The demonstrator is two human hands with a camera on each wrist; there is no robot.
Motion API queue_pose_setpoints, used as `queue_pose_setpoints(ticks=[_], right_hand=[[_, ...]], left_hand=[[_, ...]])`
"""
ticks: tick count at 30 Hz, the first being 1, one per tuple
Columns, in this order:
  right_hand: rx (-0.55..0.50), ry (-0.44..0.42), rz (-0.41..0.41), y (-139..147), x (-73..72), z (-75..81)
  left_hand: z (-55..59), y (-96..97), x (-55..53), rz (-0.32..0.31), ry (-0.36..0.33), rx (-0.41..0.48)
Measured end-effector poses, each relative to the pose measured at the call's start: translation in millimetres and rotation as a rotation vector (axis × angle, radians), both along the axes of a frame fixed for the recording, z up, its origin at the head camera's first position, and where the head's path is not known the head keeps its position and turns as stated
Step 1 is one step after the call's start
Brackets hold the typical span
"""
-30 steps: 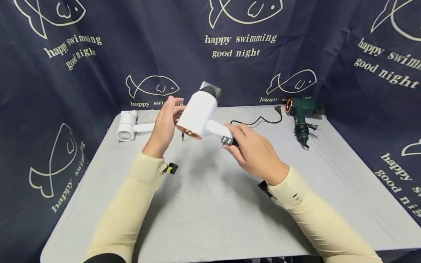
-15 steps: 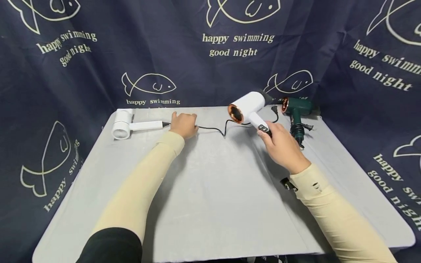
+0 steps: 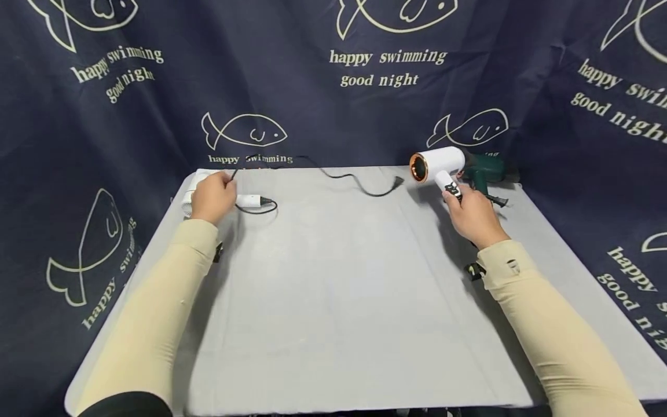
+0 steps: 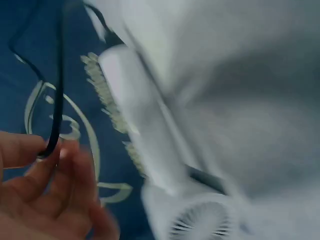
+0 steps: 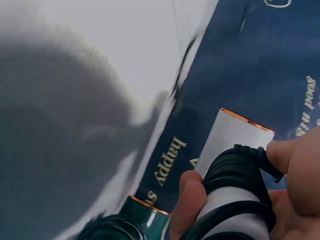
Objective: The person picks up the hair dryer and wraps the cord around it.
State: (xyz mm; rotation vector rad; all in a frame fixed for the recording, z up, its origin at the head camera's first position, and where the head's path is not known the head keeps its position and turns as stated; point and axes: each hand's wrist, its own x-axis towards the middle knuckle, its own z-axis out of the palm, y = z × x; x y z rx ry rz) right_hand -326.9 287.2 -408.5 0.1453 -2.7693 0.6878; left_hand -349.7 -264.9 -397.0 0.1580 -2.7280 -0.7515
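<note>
My left hand (image 3: 212, 198) is raised over the white hair dryer (image 3: 248, 201) at the table's back left and hides much of it. Its fingers pinch that dryer's black cord (image 4: 59, 95). From there the cord runs through the air to a plug (image 3: 398, 181) near the back middle. With my right hand (image 3: 476, 217) I grip the handle of a second white hair dryer (image 3: 440, 162), which has a copper-coloured rim. Black cord is coiled around its handle (image 5: 235, 175). It is held up just in front of the green hair dryer (image 3: 486, 169), partly covering it.
The table (image 3: 333, 301) has a pale grey cloth. A dark blue curtain (image 3: 359, 127) with fish drawings and lettering hangs right behind its back edge and along both sides. The green dryer lies near the back right corner.
My right hand has carried the white hair dryer rightward to the green one. My left hand took the other dryer's cord and drew it leftward, lifting it; the plug moved left.
</note>
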Motion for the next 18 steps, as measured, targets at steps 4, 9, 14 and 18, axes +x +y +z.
queue_pose_setpoints(ticks=[4,9,14,18], right_hand=[[0.034,-0.068,-0.063,0.6,-16.1,-7.8],[0.064,-0.131,-0.101,-4.7,-34.2,-18.9],[0.081,-0.177,-0.128,-8.9,-46.1,-25.6],[0.089,-0.197,-0.112,-13.3,-52.5,-30.1]], left_hand=[[-12.2,-18.8,10.7,0.001,-0.117,0.028],[-21.6,-27.0,19.6,0.002,-0.193,-0.024],[-21.3,-37.8,21.0,0.06,-0.108,-0.101],[-21.8,-58.0,14.7,0.142,-0.041,-0.166]])
